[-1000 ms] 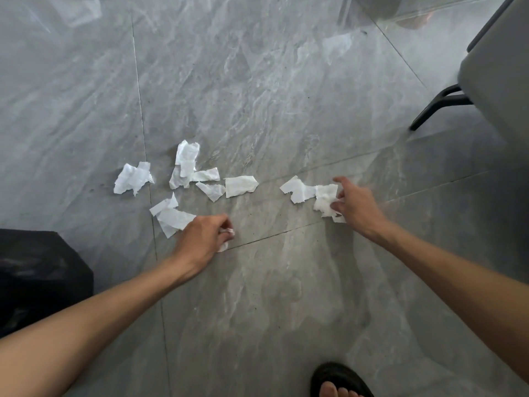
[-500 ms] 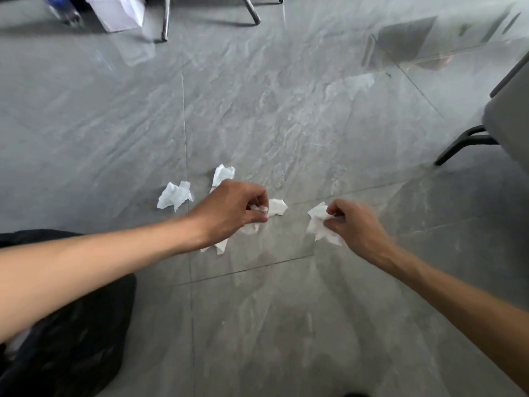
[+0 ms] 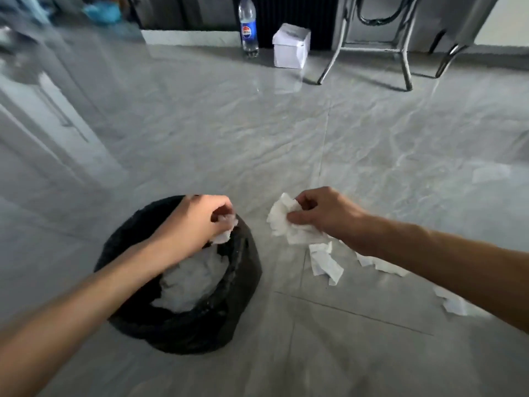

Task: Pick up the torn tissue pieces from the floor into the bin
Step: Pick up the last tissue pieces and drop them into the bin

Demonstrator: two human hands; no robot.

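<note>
A round bin lined with a black bag (image 3: pixel 243 270) stands on the grey floor at lower left, with white tissue (image 3: pixel 194 285) piled inside. My left hand (image 3: pixel 197 224) hovers over the bin's far rim, closed on a small wad of torn tissue pieces (image 3: pixel 226 227). To the right of the bin, my right hand (image 3: pixel 323 216) is held above the floor, gripping a larger bunch of tissue pieces (image 3: pixel 283 222). More torn pieces (image 3: pixel 326 262) lie on the tiles under my right forearm, and others (image 3: pixel 455 303) lie farther right.
A plastic bottle with a blue label (image 3: pixel 248 27) and a white box (image 3: pixel 290 45) stand at the far wall. Metal chair legs (image 3: pixel 403 53) stand at the back right. A pale cabinet or door front (image 3: pixel 43 124) runs along the left.
Both hands closed on tissue pieces on the floor, lifted them and moved left. The view swung up and left, and the bin is now fully in sight under my left hand.
</note>
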